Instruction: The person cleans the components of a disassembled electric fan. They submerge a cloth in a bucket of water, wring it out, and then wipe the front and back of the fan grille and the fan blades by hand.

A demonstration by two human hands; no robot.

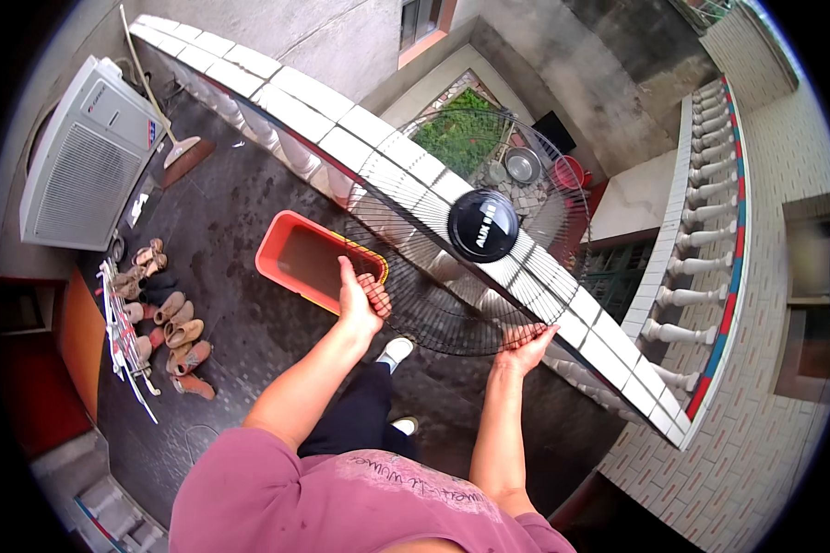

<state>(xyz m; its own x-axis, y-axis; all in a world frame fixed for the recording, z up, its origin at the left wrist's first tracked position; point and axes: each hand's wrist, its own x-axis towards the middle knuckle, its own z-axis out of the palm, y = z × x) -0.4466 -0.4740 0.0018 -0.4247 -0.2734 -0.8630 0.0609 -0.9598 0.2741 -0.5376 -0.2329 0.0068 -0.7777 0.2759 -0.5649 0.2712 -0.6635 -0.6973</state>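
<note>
Both my hands grip the rim of a round black wire fan grille (449, 311), with a glossy black AUX badge (483, 226) at its centre. My left hand (364, 298) holds the near left edge, thumb raised. On the near right edge my right hand (526, 344) has its fingers curled around the wires. The grille is held tilted over the white-tiled top of a balustrade (346, 142); whether it rests on the tiles I cannot tell. Below and left of it, an orange-red rectangular tub (274, 250) of brownish water stands on the floor, partly behind my left hand.
Left on the dark wet floor (249, 387) are several shoes (183, 332) by a white folded rack (121, 332). A Gree outdoor air-conditioner unit (86, 166) and a broom (180, 151) stand farther back. Beyond the balustrade, a lower courtyard holds a metal basin (523, 166) and a red bucket (568, 171).
</note>
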